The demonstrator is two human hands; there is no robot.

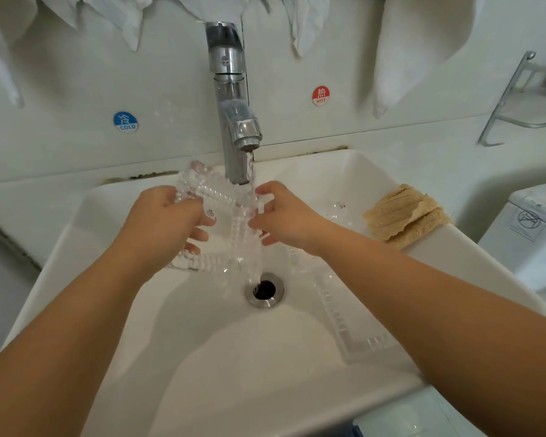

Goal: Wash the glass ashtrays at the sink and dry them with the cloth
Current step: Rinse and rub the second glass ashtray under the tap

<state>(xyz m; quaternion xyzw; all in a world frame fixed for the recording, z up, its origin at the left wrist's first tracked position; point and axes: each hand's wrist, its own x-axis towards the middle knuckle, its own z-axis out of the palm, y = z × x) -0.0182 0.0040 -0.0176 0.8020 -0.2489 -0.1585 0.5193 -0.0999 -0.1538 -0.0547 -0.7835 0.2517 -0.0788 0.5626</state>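
Note:
A clear, ribbed glass ashtray (224,209) is tilted on edge under the running water of the chrome tap (234,121). My left hand (167,222) grips its left side, and my right hand (281,216) holds its right edge with the fingers curled over the rim. A second glass ashtray (344,320) lies flat in the white sink (202,357), right of the drain (264,290), partly under my right forearm. A tan cloth (404,212) rests folded on the sink's right rim.
White cloths (416,42) hang on the wall above the tap. COLD (125,122) and HOT (321,96) stickers flank the tap. A metal rack (524,99) is fixed at the right wall, with a white appliance (533,222) below it.

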